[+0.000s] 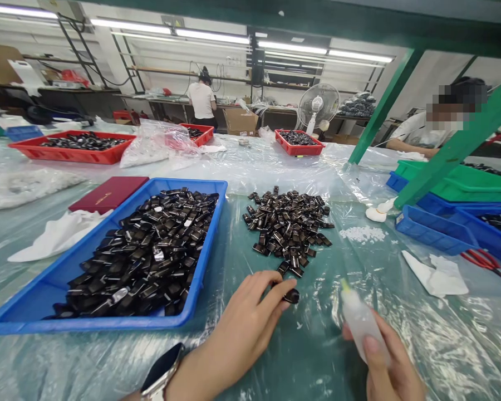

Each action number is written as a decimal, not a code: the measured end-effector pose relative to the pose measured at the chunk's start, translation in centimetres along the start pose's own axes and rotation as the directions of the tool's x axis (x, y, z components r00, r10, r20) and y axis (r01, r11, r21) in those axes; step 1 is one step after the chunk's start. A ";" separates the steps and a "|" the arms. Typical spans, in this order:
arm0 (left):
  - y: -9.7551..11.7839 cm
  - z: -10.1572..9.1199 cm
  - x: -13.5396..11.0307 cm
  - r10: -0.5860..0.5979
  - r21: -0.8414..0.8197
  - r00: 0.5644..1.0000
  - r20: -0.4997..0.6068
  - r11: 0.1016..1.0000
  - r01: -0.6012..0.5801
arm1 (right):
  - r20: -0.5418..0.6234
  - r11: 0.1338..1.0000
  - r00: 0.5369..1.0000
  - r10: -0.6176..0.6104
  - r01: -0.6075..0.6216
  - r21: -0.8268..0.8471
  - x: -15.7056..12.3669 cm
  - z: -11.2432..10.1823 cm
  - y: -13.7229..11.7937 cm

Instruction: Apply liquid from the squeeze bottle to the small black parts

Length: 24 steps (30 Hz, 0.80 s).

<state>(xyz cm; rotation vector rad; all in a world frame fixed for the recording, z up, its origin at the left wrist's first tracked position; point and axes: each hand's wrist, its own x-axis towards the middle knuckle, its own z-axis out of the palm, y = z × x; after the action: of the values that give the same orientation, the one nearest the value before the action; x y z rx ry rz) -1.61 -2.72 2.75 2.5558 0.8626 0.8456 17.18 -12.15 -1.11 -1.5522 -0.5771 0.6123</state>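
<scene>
My left hand (254, 312), with a watch on its wrist, is closed around a small glossy black plastic part (291, 296) whose end sticks out past the fingertips. My right hand (386, 356) grips a translucent white squeeze bottle (364, 323) with a yellowish-green nozzle tip, tilted up and to the left. Just beyond the left hand lies a loose pile of similar black parts (286, 225) on the plastic-covered table. A blue tray (204, 245) full of such parts stands to the left. Small white pieces (363, 234) are scattered right of the pile.
Red-handled scissors (480, 258), a white tissue (438, 275) and a small blue bin (436, 229) lie right. A dark red box (108, 194) is behind the blue tray. Green posts (384, 106) rise at right. Red trays (299, 149) sit farther back; two people are beyond.
</scene>
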 end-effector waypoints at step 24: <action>0.4 0.3 0.1 -0.046 -0.159 0.993 0.110 0.985 0.063 | 0.699 0.775 0.646 -0.306 0.595 -0.211 1.9 2.1 0.1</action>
<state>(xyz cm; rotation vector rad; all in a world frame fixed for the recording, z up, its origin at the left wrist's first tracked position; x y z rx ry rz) -1.14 -2.99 2.73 2.4010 0.7941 0.7247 17.17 -9.33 -1.43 -1.4743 -1.6882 0.6223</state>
